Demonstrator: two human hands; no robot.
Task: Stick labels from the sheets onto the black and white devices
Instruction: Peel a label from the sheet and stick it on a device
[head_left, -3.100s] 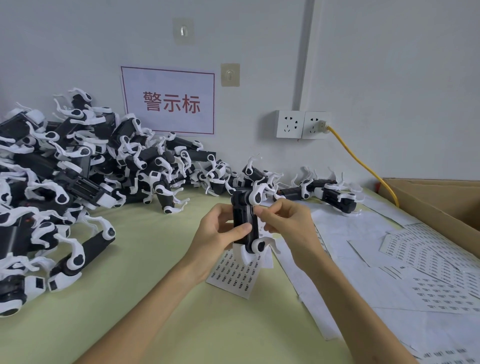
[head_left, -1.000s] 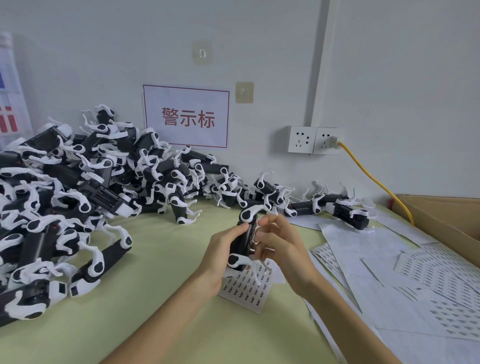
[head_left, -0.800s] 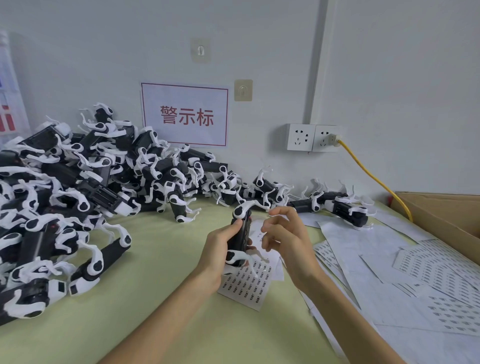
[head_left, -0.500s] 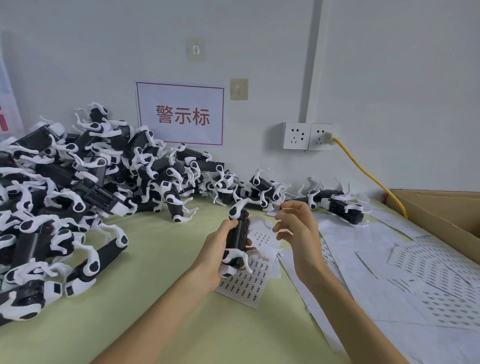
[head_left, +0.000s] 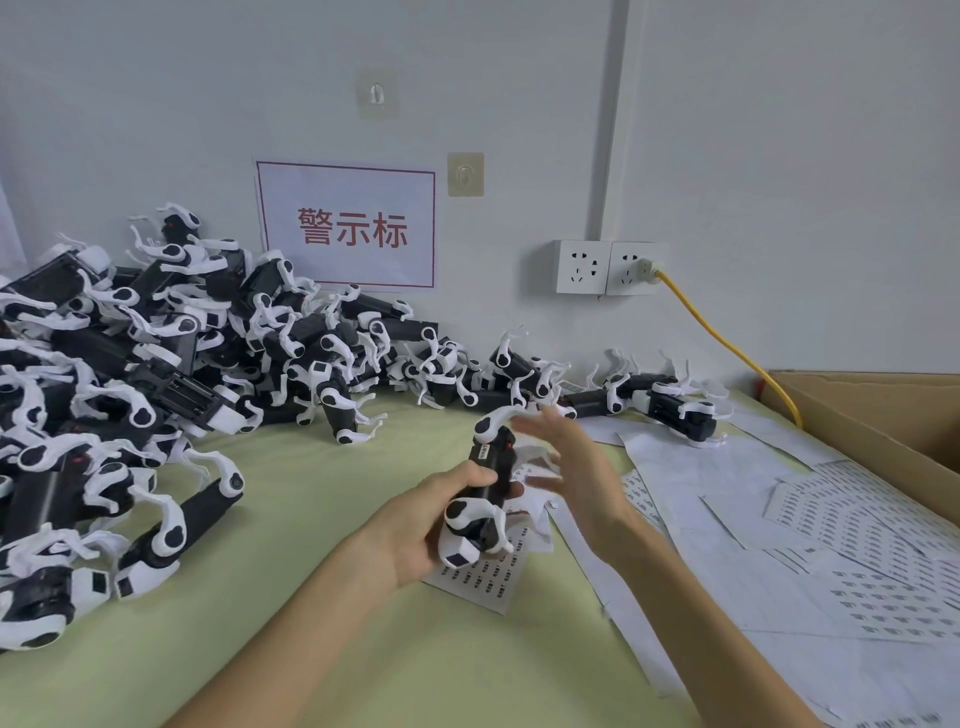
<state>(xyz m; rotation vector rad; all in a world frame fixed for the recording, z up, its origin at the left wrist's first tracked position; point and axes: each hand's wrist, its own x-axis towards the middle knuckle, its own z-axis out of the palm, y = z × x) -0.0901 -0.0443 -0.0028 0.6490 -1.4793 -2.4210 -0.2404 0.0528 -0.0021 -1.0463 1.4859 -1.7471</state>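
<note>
Our left hand (head_left: 418, 527) grips one black and white device (head_left: 491, 465) upright above the green table (head_left: 337, 649), over a label sheet (head_left: 480, 579). Our right hand (head_left: 579, 470), motion-blurred, is spread and holds nothing, just right of the device. We see the other devices (head_left: 156, 364) heaped at left against the wall (head_left: 779, 156).

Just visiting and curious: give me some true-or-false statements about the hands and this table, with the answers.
1. The left hand grips a black and white device. True.
2. The right hand grips the device too. False: its fingers are spread and grip nothing.
3. The big pile of devices lies to the person's left. True.
4. Both wall sockets are in use. False: only the right socket has the yellow cable plugged in.
5. The cardboard box is on the left. False: it sits at the right edge.
</note>
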